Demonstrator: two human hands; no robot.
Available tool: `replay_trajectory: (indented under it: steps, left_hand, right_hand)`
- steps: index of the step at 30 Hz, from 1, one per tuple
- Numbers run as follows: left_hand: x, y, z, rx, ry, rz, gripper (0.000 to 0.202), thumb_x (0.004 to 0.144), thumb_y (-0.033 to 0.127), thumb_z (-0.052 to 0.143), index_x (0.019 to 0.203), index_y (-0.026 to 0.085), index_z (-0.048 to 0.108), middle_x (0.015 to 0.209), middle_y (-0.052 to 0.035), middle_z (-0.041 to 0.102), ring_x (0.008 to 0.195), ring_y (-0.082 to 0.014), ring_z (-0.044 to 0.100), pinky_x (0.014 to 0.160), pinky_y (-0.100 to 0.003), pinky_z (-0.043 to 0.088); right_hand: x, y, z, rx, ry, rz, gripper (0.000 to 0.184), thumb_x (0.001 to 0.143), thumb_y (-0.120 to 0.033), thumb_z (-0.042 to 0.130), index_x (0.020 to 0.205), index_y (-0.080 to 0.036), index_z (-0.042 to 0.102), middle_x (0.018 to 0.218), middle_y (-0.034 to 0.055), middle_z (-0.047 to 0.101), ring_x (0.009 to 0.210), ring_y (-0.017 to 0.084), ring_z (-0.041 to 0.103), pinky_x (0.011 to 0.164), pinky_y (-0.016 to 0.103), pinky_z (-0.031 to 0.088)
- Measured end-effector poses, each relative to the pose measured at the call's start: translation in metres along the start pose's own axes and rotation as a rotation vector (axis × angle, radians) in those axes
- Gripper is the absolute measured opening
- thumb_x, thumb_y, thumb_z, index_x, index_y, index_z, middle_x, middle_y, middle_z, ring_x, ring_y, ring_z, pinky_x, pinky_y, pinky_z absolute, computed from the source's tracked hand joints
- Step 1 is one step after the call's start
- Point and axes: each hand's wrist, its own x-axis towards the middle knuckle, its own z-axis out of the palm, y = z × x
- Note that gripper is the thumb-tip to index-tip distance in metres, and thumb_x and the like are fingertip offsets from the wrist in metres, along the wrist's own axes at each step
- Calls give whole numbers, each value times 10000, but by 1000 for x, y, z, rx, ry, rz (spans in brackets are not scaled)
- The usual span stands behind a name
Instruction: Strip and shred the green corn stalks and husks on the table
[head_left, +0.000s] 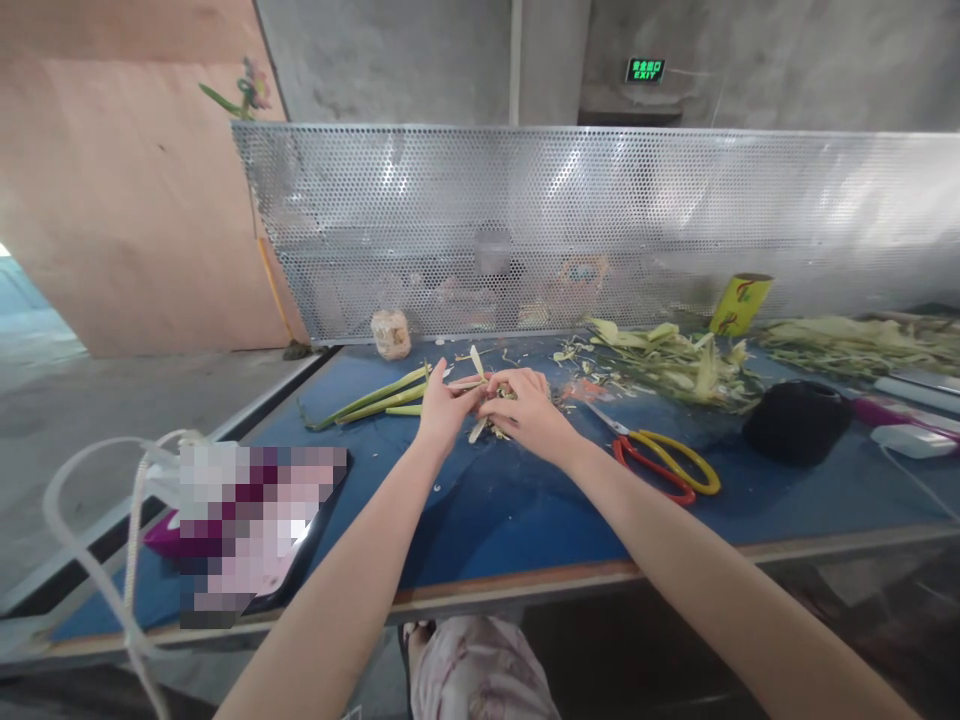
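My left hand [444,405] and my right hand [529,412] meet at the middle of the blue tabletop. Their fingers are curled and closed around a loose heap of shredded, pale green plant scraps [504,392]. A pale husk strip [477,361] pokes up just beyond my fingertips. Several long green stalks [371,400] lie left of my left hand, their right ends partly behind it. Right of my right wrist rests a pair of scissors [664,465] with one red and one yellow handle, blades pointing toward my hand. The fingers hide part of the scraps.
Behind the table runs a perforated metal screen [420,220]. A white jar-like object [391,334] stands before it. Green husks [667,362], a yellow can [741,303] and a black spool [799,422] lie right. A blurred-out tablet-like device [277,520] and white cable [56,500] are left.
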Motion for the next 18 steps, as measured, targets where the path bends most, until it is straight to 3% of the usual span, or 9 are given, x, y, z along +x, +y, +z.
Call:
replay_trajectory:
  steps: [8, 13, 18]
  left_hand:
    - [-1, 1, 2, 82, -26, 59, 968, 599, 84, 663, 1351, 121, 53, 850, -95, 663, 512, -72, 519, 457, -180, 365]
    - [-1, 1, 2, 169, -52, 101, 931, 618, 112, 654, 1351, 137, 81, 832, -69, 668, 481, -62, 482, 454, -184, 355]
    - [1, -2, 1, 203, -118, 104, 907, 627, 96, 634, 1346, 112, 81, 819, -77, 661, 555, -84, 536, 492, -187, 376]
  right_hand:
    - [5, 15, 6, 446, 231, 373, 50, 703, -236, 595, 702, -192, 619, 854, 36, 586, 861, 165, 540, 783, 309, 407]
    - [5, 16, 10, 710, 165, 605, 102, 678, -262, 590, 711, -165, 597, 675, 18, 612, 642, 147, 576, 634, 280, 445]
    - [6, 16, 10, 793, 131, 635, 87, 663, -254, 579, 675, -173, 551, 691, 9, 624, 662, 139, 589, 660, 280, 451]
